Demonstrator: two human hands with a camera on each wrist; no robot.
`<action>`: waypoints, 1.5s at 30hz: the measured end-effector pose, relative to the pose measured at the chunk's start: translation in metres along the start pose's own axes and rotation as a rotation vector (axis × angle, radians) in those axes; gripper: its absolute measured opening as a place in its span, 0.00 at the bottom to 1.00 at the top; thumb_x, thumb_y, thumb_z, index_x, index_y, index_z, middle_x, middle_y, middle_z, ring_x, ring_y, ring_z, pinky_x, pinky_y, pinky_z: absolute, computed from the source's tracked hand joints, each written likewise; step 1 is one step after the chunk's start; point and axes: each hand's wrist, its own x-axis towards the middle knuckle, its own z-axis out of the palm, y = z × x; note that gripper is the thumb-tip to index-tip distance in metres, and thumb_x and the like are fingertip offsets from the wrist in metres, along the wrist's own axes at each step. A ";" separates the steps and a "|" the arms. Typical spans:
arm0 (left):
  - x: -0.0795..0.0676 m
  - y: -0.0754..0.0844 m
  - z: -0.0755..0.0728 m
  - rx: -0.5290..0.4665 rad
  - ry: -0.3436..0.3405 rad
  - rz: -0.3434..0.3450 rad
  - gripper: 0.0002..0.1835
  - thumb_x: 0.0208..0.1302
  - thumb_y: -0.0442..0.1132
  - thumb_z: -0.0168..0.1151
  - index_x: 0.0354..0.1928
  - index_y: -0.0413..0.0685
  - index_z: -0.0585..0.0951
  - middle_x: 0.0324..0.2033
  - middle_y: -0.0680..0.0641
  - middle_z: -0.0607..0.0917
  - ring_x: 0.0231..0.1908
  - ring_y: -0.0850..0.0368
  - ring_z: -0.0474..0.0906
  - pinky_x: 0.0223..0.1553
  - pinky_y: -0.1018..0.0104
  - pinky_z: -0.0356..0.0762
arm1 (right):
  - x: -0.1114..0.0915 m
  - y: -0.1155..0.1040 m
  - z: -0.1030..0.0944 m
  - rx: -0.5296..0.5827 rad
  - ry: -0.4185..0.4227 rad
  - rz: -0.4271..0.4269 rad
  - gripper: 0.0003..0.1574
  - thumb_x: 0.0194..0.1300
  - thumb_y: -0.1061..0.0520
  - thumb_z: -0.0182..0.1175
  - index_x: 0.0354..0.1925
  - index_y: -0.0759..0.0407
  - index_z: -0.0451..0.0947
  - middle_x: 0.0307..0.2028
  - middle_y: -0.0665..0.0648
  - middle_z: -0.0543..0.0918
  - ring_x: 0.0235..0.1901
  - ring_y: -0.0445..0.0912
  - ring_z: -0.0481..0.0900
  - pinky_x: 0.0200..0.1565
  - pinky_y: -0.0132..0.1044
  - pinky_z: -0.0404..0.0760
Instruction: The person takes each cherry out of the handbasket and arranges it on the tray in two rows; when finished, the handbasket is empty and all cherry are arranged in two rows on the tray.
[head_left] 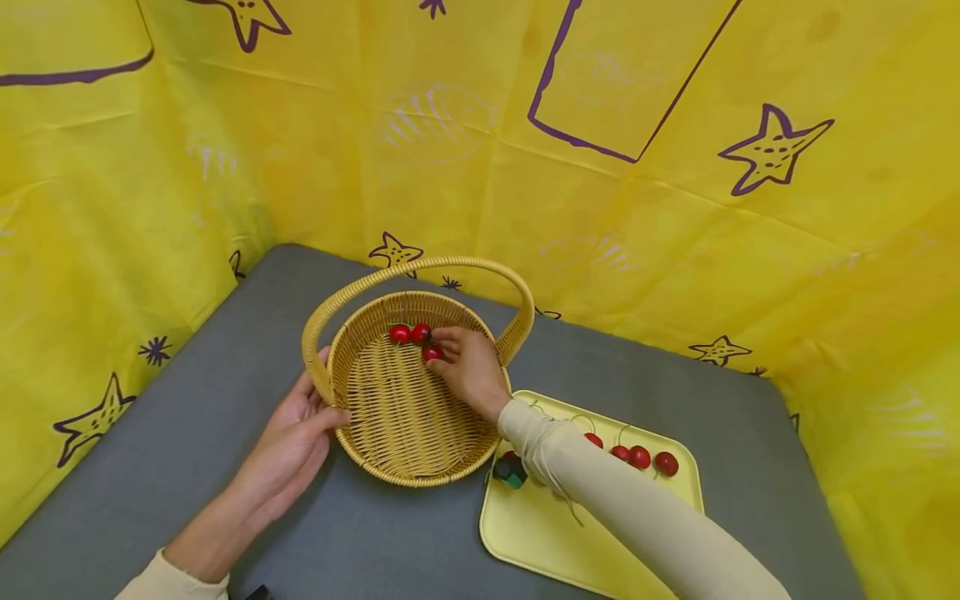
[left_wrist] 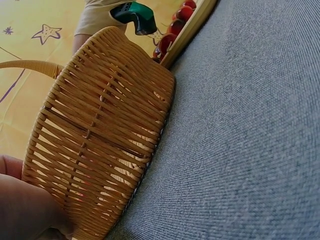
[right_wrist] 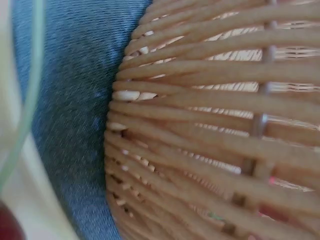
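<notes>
A round wicker basket (head_left: pixel 405 425) with a tall arched handle stands on the grey surface in the head view. My left hand (head_left: pixel 292 437) grips its left rim, thumb over the edge and fingers outside; the left wrist view shows that hand at the woven side wall (left_wrist: pixel 95 125). Inside the basket, my right hand (head_left: pixel 472 367) pinches a red cherry (head_left: pixel 432 353) between thumb and fingers near the back. Beside it lie two more cherries (head_left: pixel 410 333) against the back wall. In the right wrist view, the basket's outer weave (right_wrist: pixel 200 100) hides the right hand.
A pale yellow tray (head_left: pixel 525 533) sits right of the basket, partly under the right forearm. Several stemmed cherries (head_left: pixel 639 457) lie on it. A dark and green device (head_left: pixel 510 471) is at the right wrist. Yellow patterned cloth (head_left: pixel 645 250) walls the grey surface (head_left: pixel 600 358).
</notes>
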 end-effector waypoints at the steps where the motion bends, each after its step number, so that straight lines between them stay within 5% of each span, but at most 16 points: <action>1: 0.000 0.000 0.000 0.000 0.001 -0.002 0.52 0.72 0.20 0.48 0.86 0.61 0.34 0.85 0.50 0.35 0.82 0.55 0.32 0.78 0.66 0.45 | -0.001 0.000 -0.001 -0.003 -0.001 -0.004 0.28 0.68 0.66 0.70 0.66 0.65 0.80 0.62 0.63 0.85 0.63 0.52 0.82 0.62 0.42 0.82; 11: 0.003 0.000 0.002 -0.005 0.002 -0.018 0.53 0.72 0.20 0.48 0.86 0.61 0.35 0.85 0.48 0.36 0.82 0.55 0.33 0.78 0.65 0.45 | -0.032 -0.019 -0.027 0.037 -0.038 -0.103 0.27 0.70 0.62 0.70 0.66 0.59 0.82 0.62 0.57 0.86 0.62 0.47 0.83 0.58 0.35 0.83; 21: 0.003 0.000 0.001 -0.011 -0.011 -0.009 0.52 0.73 0.20 0.48 0.86 0.63 0.36 0.85 0.47 0.36 0.82 0.54 0.35 0.76 0.69 0.51 | -0.099 -0.038 -0.094 0.179 0.013 -0.173 0.24 0.69 0.61 0.72 0.62 0.55 0.85 0.57 0.51 0.89 0.58 0.43 0.85 0.55 0.35 0.84; 32: 0.006 0.000 -0.001 -0.015 -0.002 -0.032 0.52 0.74 0.20 0.48 0.86 0.65 0.37 0.85 0.48 0.35 0.82 0.56 0.36 0.72 0.73 0.57 | -0.174 0.020 -0.157 0.185 0.196 -0.060 0.26 0.66 0.64 0.72 0.62 0.56 0.84 0.61 0.56 0.87 0.59 0.44 0.85 0.54 0.36 0.84; 45: 0.007 0.000 -0.001 -0.021 0.000 -0.043 0.51 0.74 0.20 0.48 0.86 0.64 0.38 0.85 0.49 0.36 0.82 0.58 0.35 0.74 0.71 0.54 | -0.229 0.076 -0.167 0.017 0.357 0.142 0.26 0.66 0.59 0.74 0.61 0.57 0.84 0.59 0.58 0.87 0.54 0.35 0.86 0.48 0.31 0.85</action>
